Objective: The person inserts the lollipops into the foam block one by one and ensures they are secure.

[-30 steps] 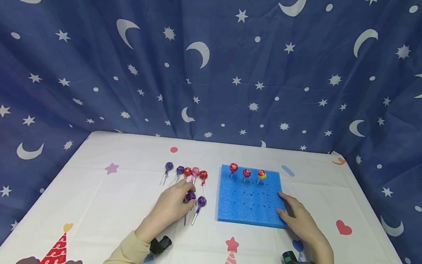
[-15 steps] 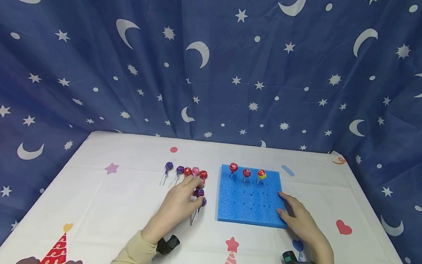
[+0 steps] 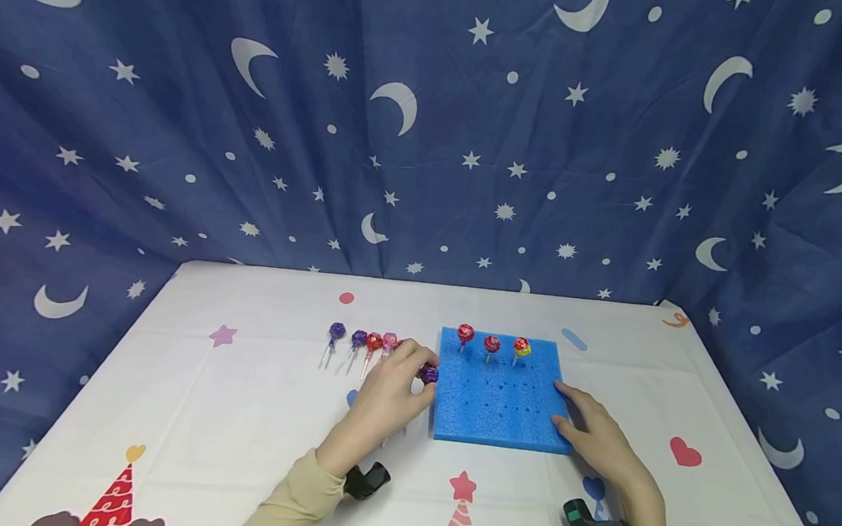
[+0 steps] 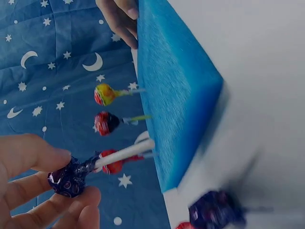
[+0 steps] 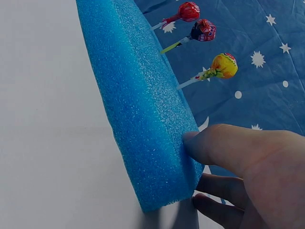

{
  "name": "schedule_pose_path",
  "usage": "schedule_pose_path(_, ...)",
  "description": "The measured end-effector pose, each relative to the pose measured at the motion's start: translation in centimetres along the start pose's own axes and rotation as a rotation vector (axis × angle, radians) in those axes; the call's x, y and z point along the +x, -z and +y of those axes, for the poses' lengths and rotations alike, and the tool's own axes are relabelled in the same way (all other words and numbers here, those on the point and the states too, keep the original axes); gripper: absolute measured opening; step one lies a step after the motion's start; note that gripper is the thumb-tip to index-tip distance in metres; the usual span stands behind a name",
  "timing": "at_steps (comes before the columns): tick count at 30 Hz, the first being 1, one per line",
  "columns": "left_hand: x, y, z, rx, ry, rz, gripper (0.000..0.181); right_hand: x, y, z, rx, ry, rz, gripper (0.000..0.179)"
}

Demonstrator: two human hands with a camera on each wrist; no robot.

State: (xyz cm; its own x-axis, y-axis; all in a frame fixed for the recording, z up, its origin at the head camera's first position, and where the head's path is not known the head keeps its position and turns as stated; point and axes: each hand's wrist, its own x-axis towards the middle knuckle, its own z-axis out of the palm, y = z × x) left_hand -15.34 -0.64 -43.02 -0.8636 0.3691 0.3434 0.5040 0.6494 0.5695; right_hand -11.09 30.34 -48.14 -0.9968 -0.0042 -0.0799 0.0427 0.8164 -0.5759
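My left hand (image 3: 390,398) pinches a purple-wrapped lollipop (image 4: 69,179) by its head, just left of the blue foam block (image 3: 497,428). In the left wrist view its white stick points toward the block, apart from it. Three lollipops stand in a row along the block's far side: a red one (image 3: 466,334), a dark red one (image 3: 492,344) and a red-and-yellow one (image 3: 522,349). At the block's right edge, my right hand (image 3: 604,446) rests with thumb and fingers spread, the thumb (image 5: 202,148) touching the foam.
Left of the block lie more lollipops: purple ones (image 3: 336,331), a red one (image 3: 374,342) and a pink one (image 3: 389,340). Another purple lollipop (image 4: 217,210) lies on the table below the left hand. Several small holes mark the foam. A starry blue curtain (image 3: 432,130) hangs behind.
My left hand has lifted the purple lollipop from the table and carried it right, up to the block's left edge. The right hand has stayed in place.
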Motion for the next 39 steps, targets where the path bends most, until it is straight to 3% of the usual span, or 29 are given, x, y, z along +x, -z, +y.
schedule_pose_path(4, 0.6, -0.5, 0.8, -0.052, 0.006, -0.024, 0.023, 0.0, 0.0, 0.0, 0.002, 0.005, 0.006, 0.06)
schedule_pose_path(20, 3.0, -3.2, 3.4, -0.109, -0.057, -0.033, 0.026, 0.1, -0.1, 0.2, 0.0, 0.008, 0.006, 0.061)
schedule_pose_path(27, 4.1, -4.5, 4.2, -0.092, -0.124, 0.001, 0.024, 0.1, 0.0, 0.1, 0.004, 0.003, 0.005, 0.061)
schedule_pose_path(39, 5.8, -6.6, 5.4, -0.069, -0.156, 0.002, 0.024, 0.2, 0.1, 0.2, 0.006, 0.005, 0.001, 0.06)
